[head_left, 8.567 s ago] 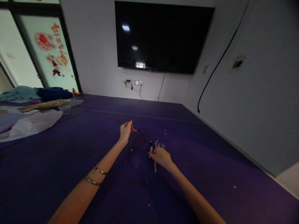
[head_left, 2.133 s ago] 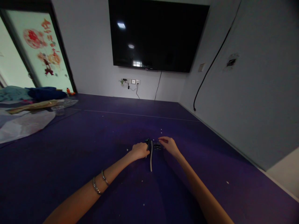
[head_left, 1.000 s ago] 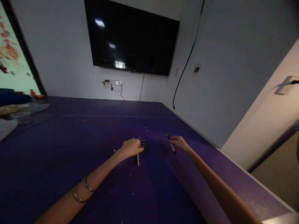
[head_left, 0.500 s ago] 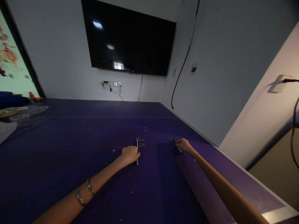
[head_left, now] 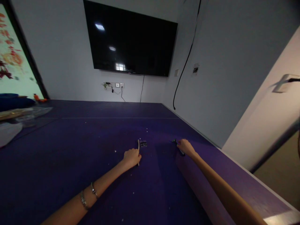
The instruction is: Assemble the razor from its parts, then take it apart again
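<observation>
A slim pale toothbrush (head_left: 138,145) is in the grip of my left hand (head_left: 132,157), its dark-bristled head pointing away from me. Close to the right of that head lies a small dark rectangular item (head_left: 143,143) with light markings, too small to identify. Farther right, my right hand (head_left: 185,147) is closed on the handle of a dark razor (head_left: 182,152). The razor's head shows beyond my fingertips, angled up and to the left. Both hands are low at the purple surface, and my fingers partly hide each handle.
The broad purple tabletop (head_left: 93,156) carries scattered white specks. Plastic bags (head_left: 10,132) and dark blue cloth (head_left: 16,101) lie at the far left. A television (head_left: 131,37) hangs on the back wall. One black cable (head_left: 185,67) dangles down at the right wall.
The whole view has shifted slightly to the left, so everything appears a little farther right. Both hands keep their grips and stay in nearly the same places on the table.
</observation>
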### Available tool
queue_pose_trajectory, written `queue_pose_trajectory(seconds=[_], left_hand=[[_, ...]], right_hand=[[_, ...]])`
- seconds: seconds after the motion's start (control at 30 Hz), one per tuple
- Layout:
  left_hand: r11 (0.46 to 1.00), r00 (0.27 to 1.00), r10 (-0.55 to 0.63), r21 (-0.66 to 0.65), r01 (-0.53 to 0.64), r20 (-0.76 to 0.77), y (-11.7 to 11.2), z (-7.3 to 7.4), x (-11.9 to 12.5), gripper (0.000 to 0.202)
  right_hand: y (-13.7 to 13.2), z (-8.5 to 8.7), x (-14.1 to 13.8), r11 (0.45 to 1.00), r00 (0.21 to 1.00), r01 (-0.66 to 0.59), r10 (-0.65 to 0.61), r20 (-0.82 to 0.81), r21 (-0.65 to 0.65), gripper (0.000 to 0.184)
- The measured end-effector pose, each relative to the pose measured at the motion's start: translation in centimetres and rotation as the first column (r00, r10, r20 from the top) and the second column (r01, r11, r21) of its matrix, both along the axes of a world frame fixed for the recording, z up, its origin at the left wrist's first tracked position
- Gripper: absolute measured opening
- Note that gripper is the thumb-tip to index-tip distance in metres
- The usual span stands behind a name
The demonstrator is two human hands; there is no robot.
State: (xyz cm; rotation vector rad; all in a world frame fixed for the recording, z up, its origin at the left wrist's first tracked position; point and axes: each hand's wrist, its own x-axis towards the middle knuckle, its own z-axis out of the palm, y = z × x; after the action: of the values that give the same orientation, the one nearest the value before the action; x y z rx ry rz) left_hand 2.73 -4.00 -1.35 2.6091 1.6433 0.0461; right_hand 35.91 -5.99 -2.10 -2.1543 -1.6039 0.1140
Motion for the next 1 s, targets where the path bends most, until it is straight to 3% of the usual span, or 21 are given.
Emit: queue_pose_trajectory(seconds=[0.13,0.23,0.3,0.4,0.47,0.5,0.57,0.63,0.83,0.93,1.0], left_hand=[[0.999,0.999,0.012,0.043,-0.013,0.030,0.1,0.2,-0.3,0.033],[0.997,0.999,0.009,0.070,-0.013,0.048,-0.4,1.1,-0.3,0.034],[0.996,0.998,0.004,0.091,-0.010,0.057,-1.1,1.9,0.1,0.035],[0.992,0.997,-0.034,0.124,0.025,0.075,-2.7,2.8,1.2,0.035],[0.990,0.996,-0.058,0.135,0.048,0.070,-3.9,3.1,2.0,0.035],[0.990,0.996,-0.063,0.134,0.054,0.067,-4.4,3.2,2.4,0.034],[0.989,0.994,-0.085,0.127,0.076,0.065,-5.3,3.3,3.0,0.033],[0.987,0.992,-0.108,0.127,0.100,0.065,-5.9,3.3,3.5,0.031],[0.974,0.976,-0.191,0.144,0.175,0.107,-6.3,2.9,4.4,0.033],[0.946,0.943,-0.286,0.205,0.250,0.172,-5.5,3.0,4.3,0.029],[0.929,0.925,-0.320,0.262,0.263,0.203,-4.2,3.0,3.7,0.025]], right_hand=[[-0.3,0.7,-3.0,0.988,0.995,-0.088,0.092,-0.031,0.125,0.024],[-0.5,0.9,-6.6,0.958,0.935,-0.153,0.220,-0.277,0.243,0.023],[-0.7,0.9,-9.2,0.965,0.774,-0.127,0.241,-0.585,0.229,0.020],[-1.3,1.0,-12.6,0.979,0.350,-0.107,0.202,-0.915,0.175,0.026],[-1.8,1.0,-14.1,0.979,0.117,-0.116,0.180,-0.977,0.166,0.027],[-2.0,1.0,-14.7,0.978,0.039,-0.121,0.173,-0.984,0.167,0.027],[-2.3,1.1,-15.4,0.978,-0.041,-0.117,0.170,-0.985,0.173,0.028],[-2.6,1.1,-15.8,0.977,-0.042,-0.082,0.193,-0.980,0.196,0.029],[-3.1,1.6,-15.0,0.971,0.071,-0.003,0.237,-0.969,0.237,0.032],[-2.9,2.1,-12.7,0.969,0.125,0.006,0.244,-0.962,0.246,0.028],[-2.5,2.5,-10.2,0.966,0.215,0.044,0.241,-0.947,0.256,0.025]])
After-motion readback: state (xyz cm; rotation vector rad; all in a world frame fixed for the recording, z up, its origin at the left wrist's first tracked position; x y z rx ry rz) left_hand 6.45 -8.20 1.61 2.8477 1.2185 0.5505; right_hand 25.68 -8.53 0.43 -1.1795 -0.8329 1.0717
